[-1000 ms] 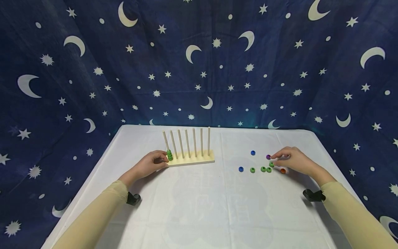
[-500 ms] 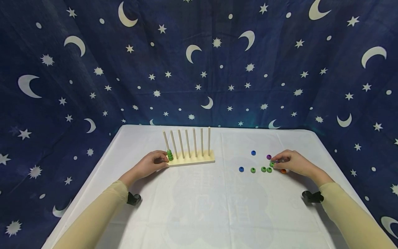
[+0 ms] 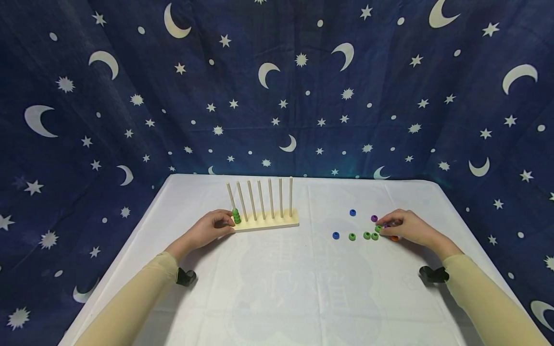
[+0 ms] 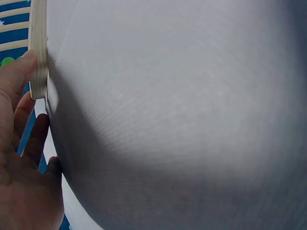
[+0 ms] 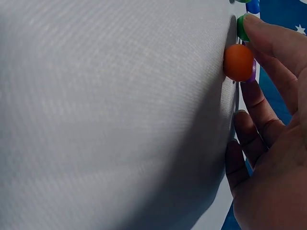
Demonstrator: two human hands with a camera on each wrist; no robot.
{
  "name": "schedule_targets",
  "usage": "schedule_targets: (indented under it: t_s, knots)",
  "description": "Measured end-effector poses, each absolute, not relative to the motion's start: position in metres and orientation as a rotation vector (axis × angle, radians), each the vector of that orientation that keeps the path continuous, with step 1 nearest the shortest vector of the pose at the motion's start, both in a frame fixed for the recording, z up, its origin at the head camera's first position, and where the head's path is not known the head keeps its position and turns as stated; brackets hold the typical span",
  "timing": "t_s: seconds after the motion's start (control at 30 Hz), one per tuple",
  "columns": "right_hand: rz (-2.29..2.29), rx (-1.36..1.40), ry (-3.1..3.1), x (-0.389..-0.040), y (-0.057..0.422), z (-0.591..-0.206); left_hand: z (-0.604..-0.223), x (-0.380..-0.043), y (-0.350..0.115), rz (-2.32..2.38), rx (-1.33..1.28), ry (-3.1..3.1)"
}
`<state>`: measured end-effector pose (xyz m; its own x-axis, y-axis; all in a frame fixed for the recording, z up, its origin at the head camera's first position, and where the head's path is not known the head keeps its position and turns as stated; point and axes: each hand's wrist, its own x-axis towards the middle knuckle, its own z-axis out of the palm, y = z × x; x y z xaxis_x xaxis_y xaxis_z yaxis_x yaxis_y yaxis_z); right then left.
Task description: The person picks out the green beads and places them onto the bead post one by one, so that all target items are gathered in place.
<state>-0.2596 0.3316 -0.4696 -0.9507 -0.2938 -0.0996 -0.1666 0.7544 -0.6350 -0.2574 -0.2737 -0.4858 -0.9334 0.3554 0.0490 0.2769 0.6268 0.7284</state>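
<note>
A pale wooden peg rack (image 3: 272, 222) with several upright pegs stands left of centre in the head view. Green beads (image 3: 236, 216) are stacked on its leftmost peg. My left hand (image 3: 207, 228) grips the left end of the base, thumb in front, as the left wrist view also shows at the wooden edge (image 4: 38, 72). On the right, thumb and forefinger of my right hand (image 3: 409, 227) pinch a green bead (image 3: 378, 228) on the cloth. An orange bead (image 5: 238, 63) lies beside those fingers, with a purple bead (image 5: 252, 72) partly hidden behind it.
More loose beads lie left of the right hand: a blue bead (image 3: 352, 212) and a purple bead (image 3: 374, 218) farther back, another blue bead (image 3: 335, 235) and green beads (image 3: 367, 235) nearer. A white cloth (image 3: 277, 288) covers the table; a starry curtain (image 3: 242, 96) hangs behind.
My right hand has moved slightly left and its thumb and forefinger have closed on the green bead. The left hand and the rack have stayed put.
</note>
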Motion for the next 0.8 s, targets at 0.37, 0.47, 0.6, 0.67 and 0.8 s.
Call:
schedule_targets:
  t_s: [0.37, 0.47, 0.6, 0.67, 0.8]
  knots:
    - [-0.971, -0.387, 2.782, -0.2609, 0.3337, -0.4743, -0.4871, -0.2584, -0.2746, 1.222, 0.532, 2.727]
    - [-0.973, -0.393, 2.787, -0.261, 0.3339, -0.4752, -0.4876, -0.2587, -0.275, 1.221, 0.535, 2.729]
    - [-0.98, -0.403, 2.791, -0.2608, 0.3338, -0.4759, -0.488, -0.2587, -0.275, 1.222, 0.532, 2.731]
    - [-0.981, -0.408, 2.793, -0.2606, 0.3337, -0.4759, -0.488, -0.2586, -0.2748, 1.228, 0.531, 2.73]
    - [-0.983, -0.42, 2.801, -0.2602, 0.3336, -0.4759, -0.4882, -0.2584, -0.275, 1.232, 0.541, 2.732]
